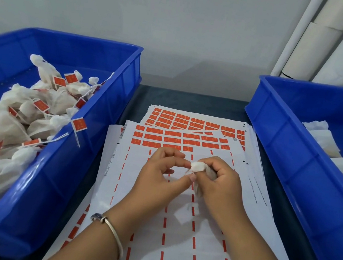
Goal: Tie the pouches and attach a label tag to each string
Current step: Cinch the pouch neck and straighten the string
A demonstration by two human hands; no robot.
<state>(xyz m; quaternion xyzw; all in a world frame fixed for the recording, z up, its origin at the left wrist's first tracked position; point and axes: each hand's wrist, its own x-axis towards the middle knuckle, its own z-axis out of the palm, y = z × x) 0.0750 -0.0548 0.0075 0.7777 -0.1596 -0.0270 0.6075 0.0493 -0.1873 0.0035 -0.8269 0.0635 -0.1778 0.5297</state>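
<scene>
The pouch (200, 173) is small, soft and surely very light, so I think it is best held at the gathered neck. It is above the label sheets (178, 197), between both hands. The right hand (221, 181) grips its body with curled fingers; the left hand (160, 172) pinches the white top.

Blue bins (92, 123), white pouches (7, 129) w/ red tags (79, 124).
</scene>
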